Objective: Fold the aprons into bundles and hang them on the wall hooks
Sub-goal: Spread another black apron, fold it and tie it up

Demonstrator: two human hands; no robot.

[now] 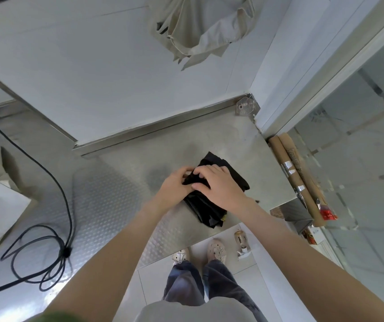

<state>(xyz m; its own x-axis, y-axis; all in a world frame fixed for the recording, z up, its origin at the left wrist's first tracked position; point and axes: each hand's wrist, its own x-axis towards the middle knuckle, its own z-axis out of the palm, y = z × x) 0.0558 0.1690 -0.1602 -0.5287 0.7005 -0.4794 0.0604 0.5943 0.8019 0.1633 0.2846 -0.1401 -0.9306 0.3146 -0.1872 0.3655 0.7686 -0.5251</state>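
Head view: left hand [174, 187] and right hand [220, 185] fingers grip black apron [235, 175]; cardboard roll [307, 201] print unreadable.

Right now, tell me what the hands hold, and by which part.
Both hold the folded black apron on the steel counter: the left hand pinches its left edge, the right hand grips the top folds beside it.

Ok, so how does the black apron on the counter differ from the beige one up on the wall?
The black apron lies on the steel counter as a compact folded bundle; the beige apron hangs against the wall in loose drapes. The left hand and right hand grip the black apron; nothing touches the beige apron. Both are cloth.
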